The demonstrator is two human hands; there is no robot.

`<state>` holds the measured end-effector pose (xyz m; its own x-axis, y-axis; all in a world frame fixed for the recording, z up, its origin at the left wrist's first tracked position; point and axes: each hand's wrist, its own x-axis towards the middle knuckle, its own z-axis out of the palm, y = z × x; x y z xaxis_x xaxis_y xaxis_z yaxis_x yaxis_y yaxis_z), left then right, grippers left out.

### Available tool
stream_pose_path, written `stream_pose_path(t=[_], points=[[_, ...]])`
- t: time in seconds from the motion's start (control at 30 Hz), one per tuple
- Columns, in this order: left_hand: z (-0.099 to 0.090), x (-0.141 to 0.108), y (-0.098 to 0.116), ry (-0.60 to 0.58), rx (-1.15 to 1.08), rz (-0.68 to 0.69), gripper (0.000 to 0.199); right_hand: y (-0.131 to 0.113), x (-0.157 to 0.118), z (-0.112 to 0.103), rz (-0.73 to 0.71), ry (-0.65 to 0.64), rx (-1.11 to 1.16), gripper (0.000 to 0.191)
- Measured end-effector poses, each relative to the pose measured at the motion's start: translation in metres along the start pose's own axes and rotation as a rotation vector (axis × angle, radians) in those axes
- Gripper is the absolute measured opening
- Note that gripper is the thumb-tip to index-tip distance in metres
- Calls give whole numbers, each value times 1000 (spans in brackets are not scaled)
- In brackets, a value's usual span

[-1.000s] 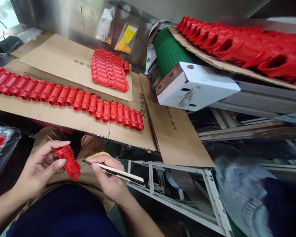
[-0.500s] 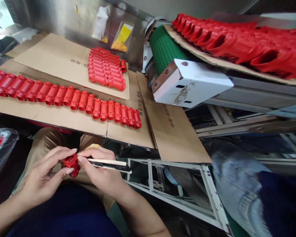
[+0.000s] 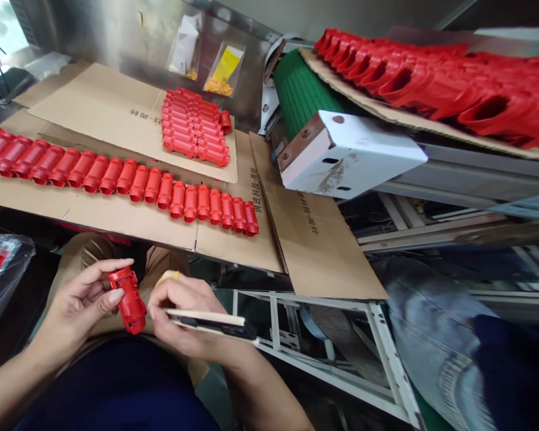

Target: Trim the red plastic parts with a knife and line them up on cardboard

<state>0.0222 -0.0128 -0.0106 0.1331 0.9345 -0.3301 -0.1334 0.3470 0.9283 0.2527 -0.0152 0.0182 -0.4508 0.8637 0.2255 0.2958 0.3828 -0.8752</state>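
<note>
My left hand (image 3: 87, 299) grips a red plastic tubular part (image 3: 130, 302) between thumb and fingers, above my lap. The part is tilted, its slotted and ridged side facing up. Just right of it, my right hand (image 3: 186, 311) is closed around a slim cream-and-black tool (image 3: 209, 323). The tool's rear end sticks out to the right past the hand; its working tip is hidden by the fingers. A small gap separates the right fingertips from the red part. A yellow band shows on a right finger.
A long row of red tubular parts (image 3: 139, 182) lies on cardboard (image 3: 85, 209), with a block of more red parts (image 3: 193, 126) behind. At right, a green conveyor (image 3: 305, 90) carries red parts (image 3: 413, 78). Another person's jeans leg (image 3: 426, 341) is at lower right.
The red part has turned in my left hand, from its end facing up to its slotted side showing. My right hand has drawn slightly away to the right and down with the tool.
</note>
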Motion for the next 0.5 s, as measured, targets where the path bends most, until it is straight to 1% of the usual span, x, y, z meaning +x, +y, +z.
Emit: stream_pose_path(t=[0.07, 0.1, 0.13, 0.17, 0.23, 0.27, 0.3, 0.33, 0.4, 0.43, 0.5], points=[[1, 2, 3, -6, -89, -77, 49, 3, -2, -11, -47, -230, 199, 21], [1, 3, 5, -17, -119, -105, 50, 4, -3, -15, -34, -282, 251, 29], [2, 4, 6, -36, -147, -135, 50, 6, -3, -17, 12, -255, 253, 35], [2, 4, 7, -68, -178, -169, 50, 7, -2, -16, 85, -157, 217, 36], [4, 5, 8, -161, -259, -246, 55, 10, 1, -10, 252, 111, 158, 26], [5, 5, 8, -210, -297, -281, 58, 11, 2, -5, 326, 188, 188, 20], [5, 5, 8, -253, -329, -310, 60, 11, 4, 0, 389, 201, 269, 20], [6, 6, 8, -284, -353, -331, 60, 11, 6, 4, 443, 171, 375, 25], [5, 8, 5, -324, -382, -371, 51, 10, 8, 11, 529, 96, 550, 34], [4, 9, 3, -340, -394, -396, 47, 10, 8, 13, 563, 92, 592, 37], [2, 12, 0, -367, -424, -455, 41, 9, 6, 14, 608, 143, 592, 37]])
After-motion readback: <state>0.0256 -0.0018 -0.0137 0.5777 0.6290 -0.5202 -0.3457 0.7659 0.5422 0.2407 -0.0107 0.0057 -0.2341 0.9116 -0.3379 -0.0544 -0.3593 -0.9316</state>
